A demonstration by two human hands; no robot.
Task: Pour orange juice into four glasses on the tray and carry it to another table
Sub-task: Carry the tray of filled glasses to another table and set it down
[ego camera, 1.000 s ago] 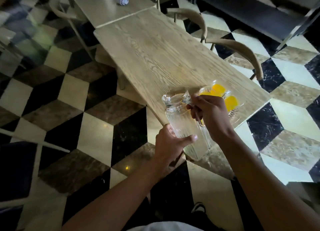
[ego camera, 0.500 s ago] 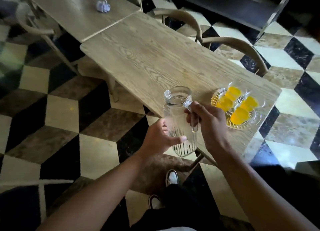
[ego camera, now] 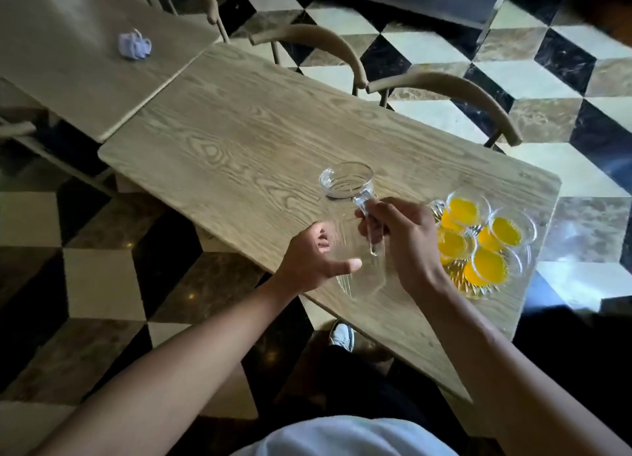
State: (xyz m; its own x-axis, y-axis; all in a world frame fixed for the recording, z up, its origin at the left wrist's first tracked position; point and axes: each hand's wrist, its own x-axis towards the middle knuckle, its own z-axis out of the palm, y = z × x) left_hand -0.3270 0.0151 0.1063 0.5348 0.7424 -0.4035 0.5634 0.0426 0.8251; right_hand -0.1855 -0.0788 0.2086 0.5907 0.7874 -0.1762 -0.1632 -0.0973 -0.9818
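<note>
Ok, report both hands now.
Left hand: holds the jug at its side.
Right hand: grips the jug's handle.

One cam only, head-worn, wide-angle, edges bend. Faces fwd and steeply down past wearer's white shirt point(ego camera: 342, 437) onto wood surface point(ego camera: 239, 141), which runs diagonally thru frame. Forearms enter from bottom edge; left hand point(ego camera: 307, 260), right hand point(ego camera: 407, 240) and glass jug point(ego camera: 362, 278) sit mid-frame, close to lens. Checkered floor point(ego camera: 102, 278) at left and top right.

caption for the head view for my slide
Right hand and left hand hold an empty pitcher beside a tray of four juice-filled glasses
</note>
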